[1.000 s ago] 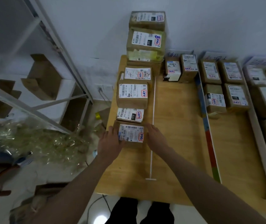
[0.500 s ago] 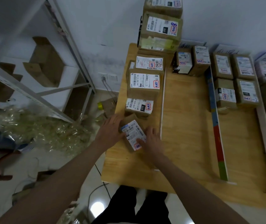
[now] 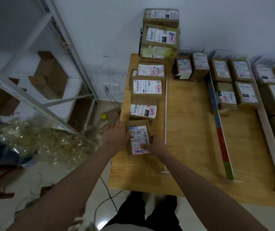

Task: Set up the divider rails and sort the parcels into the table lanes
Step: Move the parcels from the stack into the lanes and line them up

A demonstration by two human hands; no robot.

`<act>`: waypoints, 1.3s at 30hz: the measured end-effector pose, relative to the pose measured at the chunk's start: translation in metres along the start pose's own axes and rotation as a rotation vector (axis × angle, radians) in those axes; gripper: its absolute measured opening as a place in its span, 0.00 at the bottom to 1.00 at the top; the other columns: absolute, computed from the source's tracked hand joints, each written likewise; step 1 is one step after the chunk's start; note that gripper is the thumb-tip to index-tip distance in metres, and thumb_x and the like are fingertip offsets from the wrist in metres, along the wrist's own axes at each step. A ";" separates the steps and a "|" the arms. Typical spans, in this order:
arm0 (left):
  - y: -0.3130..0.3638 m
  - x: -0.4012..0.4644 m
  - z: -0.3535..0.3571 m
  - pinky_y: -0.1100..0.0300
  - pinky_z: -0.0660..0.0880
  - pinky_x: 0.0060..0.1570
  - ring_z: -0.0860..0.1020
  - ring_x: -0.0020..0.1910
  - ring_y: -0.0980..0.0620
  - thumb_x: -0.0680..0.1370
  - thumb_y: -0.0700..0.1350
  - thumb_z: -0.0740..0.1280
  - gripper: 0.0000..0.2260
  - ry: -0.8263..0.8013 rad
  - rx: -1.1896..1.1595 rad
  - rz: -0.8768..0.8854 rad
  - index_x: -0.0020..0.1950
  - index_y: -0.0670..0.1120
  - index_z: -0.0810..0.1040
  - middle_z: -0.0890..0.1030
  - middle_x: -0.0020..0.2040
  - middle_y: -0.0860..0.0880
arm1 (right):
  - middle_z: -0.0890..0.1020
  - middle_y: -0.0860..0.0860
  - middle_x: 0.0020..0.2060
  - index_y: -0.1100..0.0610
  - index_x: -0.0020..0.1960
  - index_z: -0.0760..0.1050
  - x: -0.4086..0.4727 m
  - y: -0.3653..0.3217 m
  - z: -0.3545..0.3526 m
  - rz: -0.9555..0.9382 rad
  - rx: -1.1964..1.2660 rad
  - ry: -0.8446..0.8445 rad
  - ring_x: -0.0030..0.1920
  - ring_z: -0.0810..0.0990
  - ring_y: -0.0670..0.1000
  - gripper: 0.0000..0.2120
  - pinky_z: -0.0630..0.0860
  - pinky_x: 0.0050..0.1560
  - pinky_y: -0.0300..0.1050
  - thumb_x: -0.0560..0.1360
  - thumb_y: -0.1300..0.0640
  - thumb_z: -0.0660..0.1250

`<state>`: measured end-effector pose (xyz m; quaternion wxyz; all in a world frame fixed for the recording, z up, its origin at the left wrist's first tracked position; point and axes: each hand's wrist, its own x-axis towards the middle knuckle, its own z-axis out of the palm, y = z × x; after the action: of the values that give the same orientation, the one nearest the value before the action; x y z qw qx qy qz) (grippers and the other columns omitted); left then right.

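A small brown parcel (image 3: 139, 137) with a white label lies lengthwise in the leftmost lane of the wooden table (image 3: 188, 130). My left hand (image 3: 116, 136) holds its left side and my right hand (image 3: 155, 145) holds its right side and near corner. Ahead of it in the same lane lie a flat labelled parcel (image 3: 142, 111), a brown box (image 3: 146, 91) and more boxes stacked against the wall. A thin white divider rail (image 3: 165, 114) borders this lane on the right. A coloured rail (image 3: 219, 129) and a wide pale rail (image 3: 270, 147) mark further lanes.
Two parcels (image 3: 191, 67) stand at the far end of the middle lane; several more (image 3: 233, 84) fill the lanes to the right. A metal shelf frame (image 3: 63, 67) and crumpled plastic wrap (image 3: 46, 140) lie left of the table. Cables trail on the floor near my legs.
The parcel between my hands has turned from crosswise to lengthwise in the left lane. The view shifted slightly left.
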<state>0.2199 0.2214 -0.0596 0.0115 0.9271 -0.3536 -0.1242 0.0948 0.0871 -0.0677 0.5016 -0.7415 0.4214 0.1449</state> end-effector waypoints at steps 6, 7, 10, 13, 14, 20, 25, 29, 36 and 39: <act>0.028 0.014 -0.039 0.47 0.67 0.66 0.75 0.63 0.44 0.83 0.58 0.50 0.23 0.098 -0.040 0.070 0.69 0.47 0.72 0.76 0.65 0.45 | 0.83 0.54 0.56 0.59 0.57 0.74 -0.023 -0.010 -0.057 -0.051 0.079 0.093 0.55 0.83 0.54 0.16 0.80 0.57 0.51 0.73 0.54 0.75; 0.033 0.017 -0.044 0.48 0.67 0.66 0.75 0.63 0.45 0.83 0.58 0.50 0.23 0.106 -0.031 0.085 0.70 0.47 0.72 0.76 0.65 0.46 | 0.83 0.54 0.55 0.57 0.55 0.73 -0.026 -0.011 -0.067 -0.047 0.076 0.115 0.55 0.83 0.54 0.16 0.81 0.56 0.52 0.73 0.53 0.75; 0.049 0.025 -0.061 0.48 0.67 0.68 0.73 0.67 0.46 0.83 0.57 0.51 0.24 0.125 0.003 0.149 0.73 0.46 0.70 0.74 0.69 0.46 | 0.83 0.52 0.53 0.55 0.50 0.72 -0.032 -0.010 -0.096 -0.036 0.081 0.170 0.52 0.83 0.52 0.14 0.82 0.53 0.50 0.73 0.51 0.74; 0.073 0.036 -0.074 0.49 0.62 0.72 0.68 0.72 0.47 0.84 0.57 0.51 0.25 0.111 0.029 0.211 0.76 0.46 0.66 0.70 0.74 0.47 | 0.83 0.51 0.51 0.56 0.51 0.73 -0.037 -0.004 -0.126 -0.016 0.103 0.220 0.51 0.83 0.51 0.14 0.82 0.53 0.49 0.73 0.51 0.74; 0.081 0.040 -0.077 0.50 0.60 0.73 0.67 0.73 0.46 0.84 0.57 0.51 0.25 0.110 0.030 0.225 0.76 0.46 0.65 0.69 0.75 0.46 | 0.83 0.51 0.51 0.57 0.53 0.74 -0.037 0.000 -0.137 -0.006 0.110 0.239 0.51 0.83 0.52 0.15 0.82 0.53 0.52 0.73 0.51 0.75; 0.127 0.065 -0.086 0.49 0.61 0.73 0.66 0.73 0.46 0.83 0.59 0.51 0.27 0.105 0.046 0.297 0.77 0.45 0.63 0.67 0.75 0.45 | 0.84 0.51 0.49 0.56 0.50 0.76 -0.028 0.022 -0.191 0.035 0.155 0.324 0.47 0.83 0.49 0.12 0.82 0.46 0.47 0.73 0.51 0.75; 0.153 0.098 -0.095 0.48 0.60 0.74 0.65 0.74 0.46 0.83 0.58 0.50 0.27 0.104 0.076 0.296 0.77 0.44 0.63 0.66 0.76 0.45 | 0.84 0.53 0.50 0.57 0.51 0.76 0.006 0.029 -0.226 0.069 0.123 0.347 0.50 0.84 0.52 0.13 0.82 0.52 0.52 0.73 0.51 0.75; 0.165 0.136 -0.101 0.48 0.60 0.74 0.64 0.75 0.46 0.83 0.59 0.50 0.27 0.100 0.084 0.244 0.77 0.44 0.62 0.65 0.76 0.45 | 0.84 0.52 0.50 0.57 0.56 0.76 0.048 0.030 -0.252 0.073 0.097 0.332 0.49 0.84 0.52 0.18 0.82 0.52 0.55 0.72 0.48 0.75; 0.183 0.201 -0.103 0.46 0.57 0.76 0.61 0.76 0.46 0.83 0.59 0.50 0.28 0.077 0.084 0.144 0.78 0.45 0.60 0.64 0.77 0.45 | 0.83 0.52 0.50 0.58 0.57 0.74 0.124 0.019 -0.282 0.070 0.094 0.251 0.49 0.84 0.52 0.18 0.82 0.52 0.52 0.73 0.50 0.74; 0.190 0.224 -0.100 0.47 0.55 0.76 0.60 0.77 0.46 0.83 0.59 0.50 0.27 0.069 0.076 0.113 0.79 0.46 0.60 0.63 0.78 0.46 | 0.83 0.52 0.51 0.59 0.57 0.73 0.156 0.015 -0.285 0.070 0.071 0.204 0.51 0.84 0.52 0.18 0.82 0.53 0.51 0.74 0.50 0.73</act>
<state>0.2809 -0.0755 0.0079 -0.0043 0.9091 -0.4092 -0.0777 0.1177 -0.2361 -0.0469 0.4766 -0.7190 0.5007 0.0713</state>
